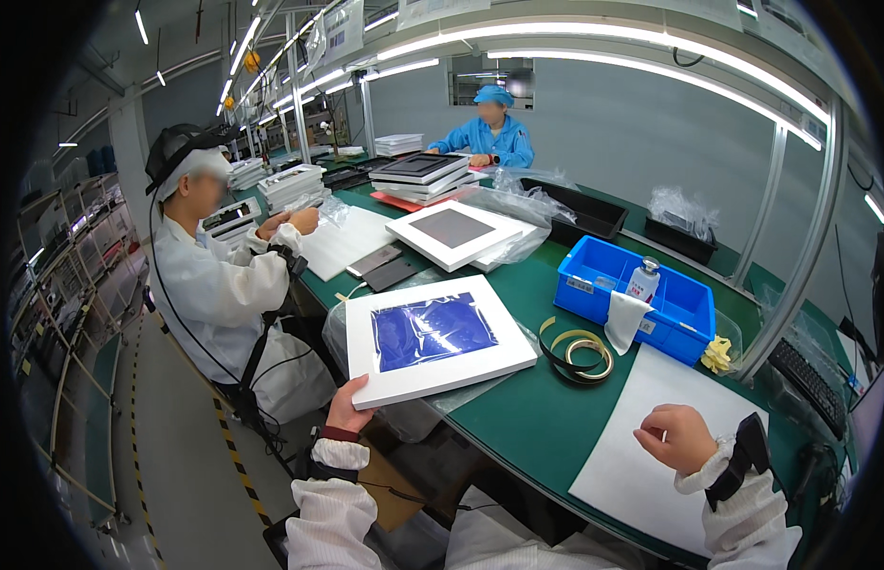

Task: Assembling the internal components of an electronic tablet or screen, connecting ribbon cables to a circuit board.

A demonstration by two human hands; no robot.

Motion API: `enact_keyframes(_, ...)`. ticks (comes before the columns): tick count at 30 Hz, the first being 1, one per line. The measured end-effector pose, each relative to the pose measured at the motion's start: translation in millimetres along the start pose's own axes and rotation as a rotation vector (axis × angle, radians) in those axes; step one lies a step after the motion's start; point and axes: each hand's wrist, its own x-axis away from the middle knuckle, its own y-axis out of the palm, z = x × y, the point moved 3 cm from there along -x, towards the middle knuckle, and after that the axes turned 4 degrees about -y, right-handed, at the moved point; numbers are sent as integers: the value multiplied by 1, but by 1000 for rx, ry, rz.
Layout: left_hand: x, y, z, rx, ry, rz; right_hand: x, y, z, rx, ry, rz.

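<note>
My left hand (349, 408) grips the near left corner of a white square frame (461, 375), thumb on the top face. A shiny, wrinkled blue film (432, 332) fills the frame's middle. The frame is lifted slightly at the near edge of the green table; whether its far side rests on anything is hidden. My right hand (677, 438) is over a white foam sheet (608, 461) at the right, fingers curled in loosely with nothing visible in them. Two tape rolls (594, 361), one dark and one tan, lie between the frame and the foam sheet.
Beyond the tapes is a blue divided bin (594, 294) with a bottle (643, 280) and a white cloth (624, 321). Another white frame (413, 233) and stacked panels (423, 176) lie farther back. A co-worker (214, 275) sits at left, another (494, 138) at the far side.
</note>
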Motion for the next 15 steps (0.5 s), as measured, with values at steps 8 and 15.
enact_keyframes(8,76,13,9,79,144,34,-70,-10,-71,429,-401,222)
enact_keyframes(15,186,3,12,42,328,188,-166,117,-22,761,-565,-56)
